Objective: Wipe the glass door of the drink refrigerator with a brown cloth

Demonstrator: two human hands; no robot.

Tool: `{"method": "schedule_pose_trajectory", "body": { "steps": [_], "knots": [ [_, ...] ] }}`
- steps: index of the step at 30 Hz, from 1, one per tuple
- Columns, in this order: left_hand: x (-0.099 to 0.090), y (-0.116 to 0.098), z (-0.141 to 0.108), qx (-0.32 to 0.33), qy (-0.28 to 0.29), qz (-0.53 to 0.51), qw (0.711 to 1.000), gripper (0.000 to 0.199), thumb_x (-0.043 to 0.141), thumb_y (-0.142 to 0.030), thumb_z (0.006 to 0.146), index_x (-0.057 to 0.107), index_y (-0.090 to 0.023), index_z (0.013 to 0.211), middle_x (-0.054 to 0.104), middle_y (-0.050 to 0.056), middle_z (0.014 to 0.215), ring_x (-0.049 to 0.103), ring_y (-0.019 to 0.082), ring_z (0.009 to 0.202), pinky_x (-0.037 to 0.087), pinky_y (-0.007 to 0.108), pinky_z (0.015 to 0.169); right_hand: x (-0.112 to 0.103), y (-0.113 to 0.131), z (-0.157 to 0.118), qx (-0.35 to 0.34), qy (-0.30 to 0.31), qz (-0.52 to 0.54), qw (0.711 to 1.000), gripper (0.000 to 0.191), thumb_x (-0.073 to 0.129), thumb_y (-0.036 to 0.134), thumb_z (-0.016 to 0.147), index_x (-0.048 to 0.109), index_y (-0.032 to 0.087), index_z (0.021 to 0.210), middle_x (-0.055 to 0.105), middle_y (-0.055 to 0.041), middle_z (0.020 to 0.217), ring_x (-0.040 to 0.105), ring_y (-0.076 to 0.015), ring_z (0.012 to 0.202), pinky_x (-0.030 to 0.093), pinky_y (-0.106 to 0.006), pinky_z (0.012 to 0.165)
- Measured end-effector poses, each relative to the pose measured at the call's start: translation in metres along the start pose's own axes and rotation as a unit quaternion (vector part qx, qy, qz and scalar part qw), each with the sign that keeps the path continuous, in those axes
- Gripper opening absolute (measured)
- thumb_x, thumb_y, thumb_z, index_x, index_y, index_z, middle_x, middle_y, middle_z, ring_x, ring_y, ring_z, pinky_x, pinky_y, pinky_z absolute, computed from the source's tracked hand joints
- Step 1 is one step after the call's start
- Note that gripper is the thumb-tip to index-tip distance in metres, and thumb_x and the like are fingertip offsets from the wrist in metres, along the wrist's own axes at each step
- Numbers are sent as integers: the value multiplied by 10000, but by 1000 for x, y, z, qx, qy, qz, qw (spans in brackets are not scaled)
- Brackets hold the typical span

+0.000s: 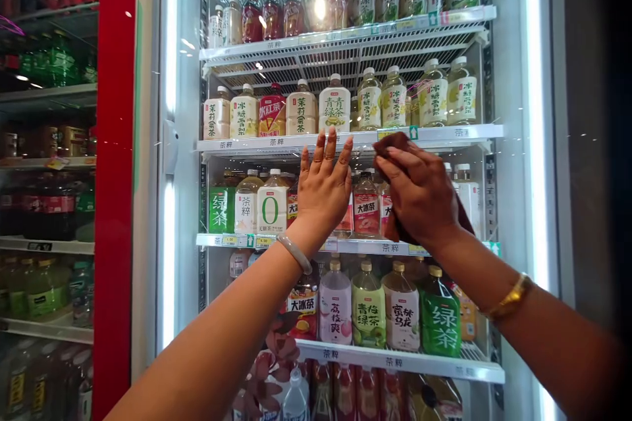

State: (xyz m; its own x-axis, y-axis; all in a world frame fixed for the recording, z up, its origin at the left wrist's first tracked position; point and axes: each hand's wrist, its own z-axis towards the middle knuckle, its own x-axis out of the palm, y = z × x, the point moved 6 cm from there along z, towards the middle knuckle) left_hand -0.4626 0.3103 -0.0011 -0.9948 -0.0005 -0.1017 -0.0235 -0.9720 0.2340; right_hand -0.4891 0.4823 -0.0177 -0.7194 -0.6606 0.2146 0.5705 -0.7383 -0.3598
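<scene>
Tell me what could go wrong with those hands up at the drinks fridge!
The left hand is spread out and seems to be pressed on the glass door, so its fingers might leave smudges.

The brown cloth is bunched up in the right hand, with a loose part hanging down. It might slip out if the grip loosens.

The pale bangle is hard-looking and could knock the glass if that wrist dips forward.

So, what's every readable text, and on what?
"茶粹": shelf strips, plain-white bottle
"0": neighbouring bottle
"绿茶": green bottles
"大冰茶": red-labelled bottles
"青青绿茶": broad bottle
"冰糖雪梨": yellowish bottles
"荔枝爽": lilac bottle
"青梅绿茶": yellow-green bottle
"蜜桃乌龙": pinkish bottle
"茉莉…茶": cream bottles
"红茶": red bottle
Price tags, other labels: too small or blurred.
</scene>
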Motion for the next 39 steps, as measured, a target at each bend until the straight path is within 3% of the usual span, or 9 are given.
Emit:
{"method": "schedule_pose_trajectory", "body": {
  "steps": [5, 10, 14, 17, 21, 27, 30, 34, 39],
  "knots": [
    [15, -51, 18, 13, 5, -39, 999, 611, 292, -280, 1073, 266, -129, 1664, 248, 84, 1761, 128, 214, 1658, 21, 478, 1375, -2, -20, 19, 11, 2, 5, 1000, 387, 549, 223, 1020, 676, 325, 1371, 681, -48, 1396, 585, -290, 1331, 528, -501, 1135],
    [22, -76, 23, 47, -12, -44, 998, 619, 256, -259, 1069, 229, -136, 1675, 228, 65, 1769, 68, 205, 1659, 2, 494, 1377, -22, -30, -13, 48, -35, -31, 998, 431, 573, 224, 1001, 649, 321, 1414, 672, -81, 1394, 590, -308, 1327, 524, -542, 1120],
    [24, -76, 18, 64, -14, -48, 997, 619, 222, -242, 1069, 218, -106, 1673, 216, 87, 1770, 65, 185, 1657, 13, 436, 1380, -17, -21, -14, 9, 10, -5, 1000, 472, 557, 208, 1013, 607, 345, 1463, 663, -58, 1413, 554, -298, 1390, 487, -527, 1179],
    [27, -74, 19, 52, 1, -51, 997, 623, 239, -255, 1069, 235, -85, 1668, 215, 114, 1770, 82, 217, 1661, 22, 448, 1380, -20, -46, -2, 7, 30, -21, 999, 443, 556, 218, 1008, 648, 326, 1428, 669, -68, 1412, 586, -315, 1339, 498, -523, 1151],
    [26, -76, 20, 55, -3, -55, 997, 623, 272, -234, 1060, 247, -122, 1673, 241, 89, 1768, 97, 225, 1662, 38, 459, 1380, -40, -72, -14, 59, -25, -69, 996, 483, 601, 151, 937, 679, 260, 1401, 656, -135, 1418, 593, -347, 1321, 509, -516, 1118],
    [23, -76, 20, 44, 7, -69, 997, 603, 276, -273, 1077, 274, -140, 1665, 253, 100, 1762, 134, 232, 1658, 72, 479, 1378, -25, -34, -17, 4, 43, -21, 999, 421, 552, 213, 1010, 659, 332, 1400, 679, -26, 1404, 568, -276, 1363, 505, -490, 1163],
    [23, -76, 20, 47, 11, -69, 996, 604, 275, -269, 1078, 271, -121, 1663, 231, 115, 1765, 122, 239, 1660, 72, 478, 1379, -24, -56, -3, 2, 67, -12, 998, 388, 543, 246, 1020, 683, 352, 1366, 674, -21, 1408, 588, -274, 1331, 506, -504, 1150],
    [23, -76, 19, 53, 3, -75, 996, 611, 292, -248, 1072, 256, -139, 1672, 233, 107, 1765, 106, 236, 1661, 69, 490, 1380, -50, -90, -22, 74, -14, -66, 995, 431, 566, 191, 977, 691, 284, 1379, 659, -115, 1412, 595, -317, 1319, 492, -522, 1140],
    [24, -76, 21, 48, 7, -90, 995, 615, 304, -249, 1067, 262, -141, 1671, 217, 120, 1767, 111, 240, 1661, 73, 502, 1378, -47, -45, -45, 17, -1, -62, 998, 502, 582, 162, 977, 614, 295, 1460, 666, -85, 1401, 570, -304, 1361, 521, -517, 1145]
  ]
}}
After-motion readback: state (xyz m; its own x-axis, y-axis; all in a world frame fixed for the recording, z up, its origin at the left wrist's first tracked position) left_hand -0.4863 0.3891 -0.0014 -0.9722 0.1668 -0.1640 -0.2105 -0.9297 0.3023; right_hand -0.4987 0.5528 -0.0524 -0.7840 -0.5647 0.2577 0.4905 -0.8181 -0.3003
